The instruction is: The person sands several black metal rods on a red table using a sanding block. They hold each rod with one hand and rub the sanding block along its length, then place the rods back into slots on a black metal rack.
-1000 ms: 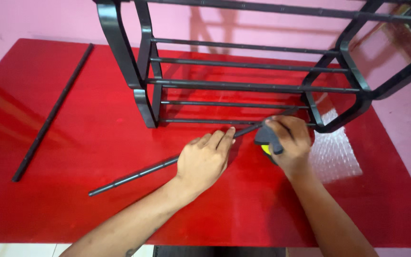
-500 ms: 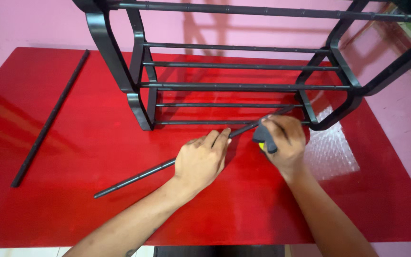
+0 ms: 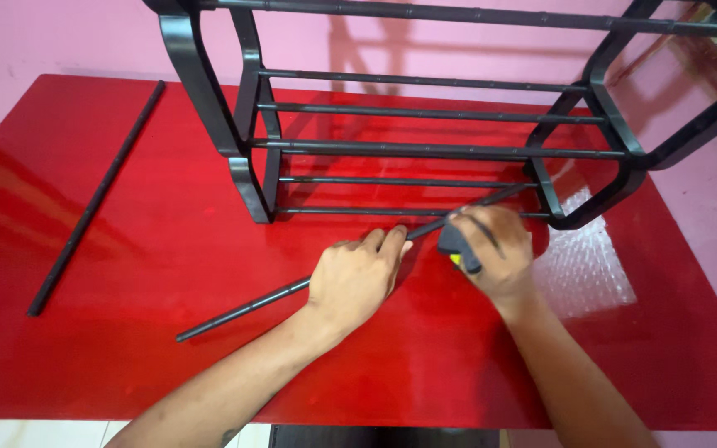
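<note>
Rod: a thin black metal rod point(image 3: 275, 297) lies on the red table point(image 3: 126, 357), in the lower centre of the frame, under my left hand.
Rod axis: the long axis runs diagonally, from lower left of the frame up toward the centre right.
Rod direction: the far end points up-right at the bottom corner of the black rack point(image 3: 425, 149); the near end points down-left and rests free on the table.
Left hand: my left hand point(image 3: 357, 278) lies flat, palm down, on the middle of the rod, fingers extended and close together, pressing it to the table rather than wrapping it.
Right hand: my right hand point(image 3: 491, 249) is closed around a small tool with a black grip and a yellow part point(image 3: 458, 249), at the rod's far end, just in front of the rack's lowest rail.
Tool contact: I cannot tell whether the tool tip touches the rod end; my fingers hide it.
Step in hand: by my judgement, I am working on the rod's far end with the tool while the left hand steadies the rod.
Next move calls for: firm downward pressure from the left hand so the rod does not roll, and the tool kept in line with the rod axis.
Rack: it stands upright in the upper centre of the frame, with horizontal rails between two side frames.
Spare rod: a second black rod point(image 3: 97, 199) lies at the left of the frame, well apart from both hands.
</note>
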